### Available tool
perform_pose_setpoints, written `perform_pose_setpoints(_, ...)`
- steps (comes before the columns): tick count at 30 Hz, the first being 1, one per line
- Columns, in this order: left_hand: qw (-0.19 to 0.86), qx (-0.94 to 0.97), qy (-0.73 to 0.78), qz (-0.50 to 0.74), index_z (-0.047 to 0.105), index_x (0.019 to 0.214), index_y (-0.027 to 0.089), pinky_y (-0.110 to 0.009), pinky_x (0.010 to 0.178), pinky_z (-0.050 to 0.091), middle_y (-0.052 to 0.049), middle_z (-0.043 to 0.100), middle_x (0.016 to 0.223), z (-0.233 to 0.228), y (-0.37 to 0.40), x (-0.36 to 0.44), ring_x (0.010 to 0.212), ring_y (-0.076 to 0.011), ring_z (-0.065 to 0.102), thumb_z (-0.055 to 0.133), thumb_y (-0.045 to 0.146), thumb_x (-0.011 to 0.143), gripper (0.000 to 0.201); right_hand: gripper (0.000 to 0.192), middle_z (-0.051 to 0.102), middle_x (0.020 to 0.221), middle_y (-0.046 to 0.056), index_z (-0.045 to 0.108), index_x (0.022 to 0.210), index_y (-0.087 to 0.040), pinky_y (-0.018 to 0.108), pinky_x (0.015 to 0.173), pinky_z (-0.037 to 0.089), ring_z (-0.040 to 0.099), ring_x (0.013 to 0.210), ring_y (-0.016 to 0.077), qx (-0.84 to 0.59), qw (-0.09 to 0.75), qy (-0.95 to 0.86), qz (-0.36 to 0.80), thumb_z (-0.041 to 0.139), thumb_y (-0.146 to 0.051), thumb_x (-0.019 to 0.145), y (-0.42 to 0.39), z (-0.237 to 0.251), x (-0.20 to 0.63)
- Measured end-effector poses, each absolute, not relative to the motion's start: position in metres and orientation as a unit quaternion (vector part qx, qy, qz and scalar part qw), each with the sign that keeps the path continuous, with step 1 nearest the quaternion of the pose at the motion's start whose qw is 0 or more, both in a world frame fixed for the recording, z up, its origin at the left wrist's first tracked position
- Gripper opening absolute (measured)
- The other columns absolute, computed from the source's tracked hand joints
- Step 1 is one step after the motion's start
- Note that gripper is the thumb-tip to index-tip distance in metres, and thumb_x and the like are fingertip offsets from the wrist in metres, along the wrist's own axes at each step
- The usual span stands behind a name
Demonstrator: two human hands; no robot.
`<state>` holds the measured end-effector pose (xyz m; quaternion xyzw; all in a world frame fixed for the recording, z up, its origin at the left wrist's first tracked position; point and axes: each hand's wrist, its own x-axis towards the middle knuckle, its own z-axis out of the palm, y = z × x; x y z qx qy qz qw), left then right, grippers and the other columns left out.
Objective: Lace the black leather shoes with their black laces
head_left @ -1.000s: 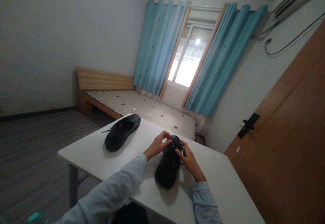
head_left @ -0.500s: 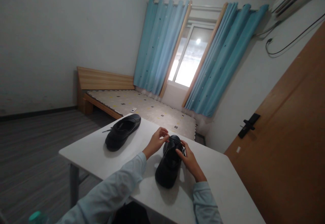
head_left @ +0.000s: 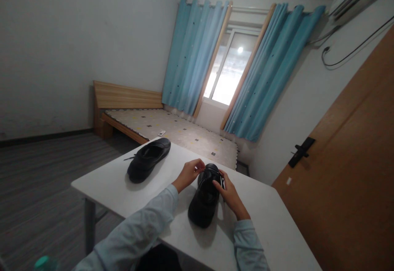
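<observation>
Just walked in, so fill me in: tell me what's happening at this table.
A person in pale sleeves works at a black shoe on the white table. The left hand and right hand both pinch its lace near the front. A second black shoe lies apart, untouched, to the left.

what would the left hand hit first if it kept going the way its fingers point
Most likely the black shoe: the left hand points its fingers right, toward the shoe's front, and already seems to pinch a lace there. Beyond it is the right hand, though depth is unclear.
</observation>
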<state>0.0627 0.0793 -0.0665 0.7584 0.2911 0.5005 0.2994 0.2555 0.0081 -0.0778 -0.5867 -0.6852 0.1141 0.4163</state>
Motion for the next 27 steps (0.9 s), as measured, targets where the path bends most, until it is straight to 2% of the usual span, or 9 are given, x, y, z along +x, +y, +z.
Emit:
perform_pose_setpoints(10, 0.199, 0.816, 0.292, 0.457, 0.063, 0.080, 0.018, -0.026, 0.072, 0.045, -0.002, 0.064, 0.080, -0.0752, 0.0880, 0.0611, 0.077, -0.0154, 0.059, 0.061, 0.012, 0.076, 0.008, 0.056, 0.058, 0.120, 0.012, 0.044, 0.125, -0.018, 0.042, 0.098, 0.039, 0.052, 0.115, 0.0258, -0.598, 0.414, -0.676, 0.118, 0.055, -0.046, 0.077, 0.0043, -0.0714, 0.2510)
perform_pose_setpoints(14, 0.164, 0.826, 0.325, 0.430, 0.066, 0.083, 0.019, -0.027, 0.073, 0.044, -0.004, 0.063, 0.078, -0.0749, 0.0889, 0.0591, 0.078, -0.0173, 0.058, 0.062, 0.016, 0.077, 0.008, 0.058, 0.057, 0.122, 0.011, 0.045, 0.124, -0.019, 0.041, 0.098, 0.040, 0.052, 0.115, 0.0255, -0.579, 0.421, -0.686, 0.129, 0.060, -0.044, 0.074, 0.0027, -0.0697, 0.2505)
perform_pose_setpoints(17, 0.147, 0.830, 0.336, 0.420, 0.068, 0.088, 0.020, -0.027, 0.074, 0.045, -0.004, 0.064, 0.079, -0.0737, 0.0884, 0.0589, 0.079, -0.0172, 0.057, 0.061, 0.018, 0.079, 0.011, 0.061, 0.060, 0.116, 0.011, 0.044, 0.125, -0.019, 0.042, 0.094, 0.042, 0.056, 0.109, 0.0257, -0.579, 0.426, -0.683, 0.127, 0.063, -0.041, 0.071, 0.0030, -0.0699, 0.2522)
perform_pose_setpoints(21, 0.120, 0.850, 0.314, 0.405, 0.067, 0.090, 0.018, -0.028, 0.076, 0.044, -0.005, 0.066, 0.081, -0.0736, 0.0873, 0.0601, 0.083, -0.0181, 0.055, 0.061, 0.013, 0.079, 0.014, 0.064, 0.063, 0.109, 0.011, 0.043, 0.125, -0.020, 0.044, 0.088, 0.045, 0.060, 0.101, 0.0257, -0.589, 0.444, -0.663, 0.127, 0.066, -0.041, 0.068, 0.0050, -0.0723, 0.2538)
perform_pose_setpoints(27, 0.077, 0.850, 0.303, 0.425, 0.066, 0.086, 0.017, -0.031, 0.078, 0.044, -0.006, 0.063, 0.082, -0.0764, 0.0863, 0.0613, 0.083, -0.0192, 0.051, 0.054, 0.012, 0.082, 0.014, 0.063, 0.064, 0.107, 0.011, 0.046, 0.122, -0.020, 0.044, 0.089, 0.045, 0.060, 0.100, 0.0248, -0.586, 0.488, -0.631, 0.143, 0.068, -0.040, 0.066, 0.0056, -0.0727, 0.2497)
